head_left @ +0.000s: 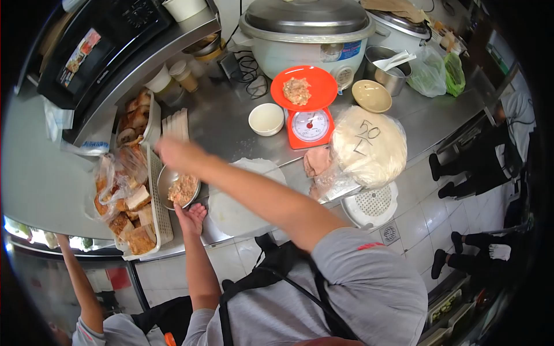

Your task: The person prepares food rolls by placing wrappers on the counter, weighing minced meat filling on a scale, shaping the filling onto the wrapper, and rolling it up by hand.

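A metal bowl (162,185) of minced filling (183,190) stands at the left of the steel counter. My left hand (190,219) is at the bowl's near rim, palm up, its fingers spread. Above the bowl's far side is my right hand (178,154), smeared by motion, so its fingers cannot be made out. A thin white sheet (239,216) lies right of the bowl, partly under my right forearm. Farther back, an orange plate (323,86) with a lump of filling rests on the red scale (311,127). Left of the scale is a small white bowl (266,119).
Baskets (165,225) of bread pieces line the left side. A large cooker (306,52) stands at the back. Right of the scale lie a bagged round stack (369,147) and a beige bowl (371,96). A co-worker's arm (81,282) shows lower left; other people stand right.
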The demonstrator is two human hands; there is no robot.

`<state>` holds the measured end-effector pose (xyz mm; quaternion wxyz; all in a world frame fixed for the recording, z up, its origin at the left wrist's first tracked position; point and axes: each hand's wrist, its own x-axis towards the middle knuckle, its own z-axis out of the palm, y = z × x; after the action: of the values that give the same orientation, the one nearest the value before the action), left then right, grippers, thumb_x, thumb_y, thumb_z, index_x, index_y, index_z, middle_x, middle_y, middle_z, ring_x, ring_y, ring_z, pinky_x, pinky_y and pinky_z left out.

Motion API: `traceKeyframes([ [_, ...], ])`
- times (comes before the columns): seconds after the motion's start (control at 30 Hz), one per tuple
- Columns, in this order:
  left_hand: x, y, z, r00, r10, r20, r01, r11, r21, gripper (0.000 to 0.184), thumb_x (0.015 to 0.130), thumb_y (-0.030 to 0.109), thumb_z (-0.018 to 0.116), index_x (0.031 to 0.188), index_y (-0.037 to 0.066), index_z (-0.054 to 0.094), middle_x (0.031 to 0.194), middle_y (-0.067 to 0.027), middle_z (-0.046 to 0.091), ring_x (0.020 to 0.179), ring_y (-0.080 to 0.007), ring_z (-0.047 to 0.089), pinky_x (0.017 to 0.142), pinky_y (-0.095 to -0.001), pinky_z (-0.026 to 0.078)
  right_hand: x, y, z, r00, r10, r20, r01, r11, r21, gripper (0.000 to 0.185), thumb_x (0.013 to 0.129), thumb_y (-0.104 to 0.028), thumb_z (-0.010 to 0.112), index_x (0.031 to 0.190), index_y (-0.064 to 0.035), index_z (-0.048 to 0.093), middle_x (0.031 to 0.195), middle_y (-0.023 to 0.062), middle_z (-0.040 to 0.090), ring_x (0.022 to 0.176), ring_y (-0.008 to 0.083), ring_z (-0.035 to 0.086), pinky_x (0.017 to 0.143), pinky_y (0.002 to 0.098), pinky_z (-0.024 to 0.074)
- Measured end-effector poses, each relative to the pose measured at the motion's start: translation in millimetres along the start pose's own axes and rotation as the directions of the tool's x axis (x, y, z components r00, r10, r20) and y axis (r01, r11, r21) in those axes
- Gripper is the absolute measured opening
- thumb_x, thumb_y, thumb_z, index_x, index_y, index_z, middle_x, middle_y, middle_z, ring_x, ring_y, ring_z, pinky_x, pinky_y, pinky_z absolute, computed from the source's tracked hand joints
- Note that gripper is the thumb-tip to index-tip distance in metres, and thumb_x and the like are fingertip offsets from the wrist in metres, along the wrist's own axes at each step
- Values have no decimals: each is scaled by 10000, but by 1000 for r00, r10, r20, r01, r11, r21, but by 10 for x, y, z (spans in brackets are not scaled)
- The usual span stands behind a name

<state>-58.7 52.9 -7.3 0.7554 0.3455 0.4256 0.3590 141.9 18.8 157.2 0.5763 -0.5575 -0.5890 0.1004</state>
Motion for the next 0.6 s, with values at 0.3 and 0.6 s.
traceKeyframes([
  [0.3,-53,18,2,997,-27,79,31,998,-59,697,786,667,395,983,2,459,739,-137,605,633,-238,618,566,-336,539,-81,351,-855,982,50,-184,-130,883,-452,145,754,-184,541,823,-93,630,815,143,593,775,308,578,678,414,475],
  [0.6,-58,45,45,998,-14,55,13,1000,21,768,773,700,360,902,-44,496,743,-135,596,661,-241,609,589,-336,523,-503,452,-2654,884,406,-232,-436,539,-721,532,670,-314,667,1160,-160,529,1116,158,516,1019,321,516,838,403,446],
])
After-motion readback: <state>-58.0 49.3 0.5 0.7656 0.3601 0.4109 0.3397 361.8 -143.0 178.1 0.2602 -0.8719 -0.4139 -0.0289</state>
